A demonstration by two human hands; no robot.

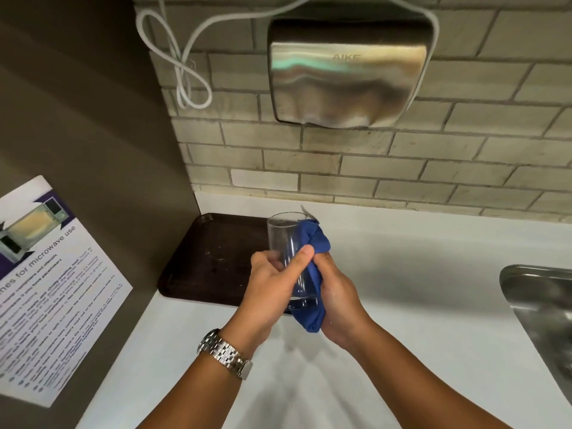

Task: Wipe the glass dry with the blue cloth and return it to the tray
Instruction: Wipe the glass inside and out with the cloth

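Observation:
A clear drinking glass [284, 239] is held upright above the white counter, its rim toward the wall. My left hand [272, 283] wraps around the glass's lower half, thumb across the front. My right hand [337, 298] presses the blue cloth [312, 239] against the glass's right side; the cloth bunches near the rim and hangs below the base. The dark brown tray [210, 258] lies on the counter in the left corner, just behind and left of the glass, with nothing on its visible surface.
A steel sink [541, 308] is set into the counter at the right edge. A metal hand dryer [346, 75] hangs on the brick wall above, with a looped white cable [185, 72] beside it. A microwave notice [52, 289] is stuck on the left panel.

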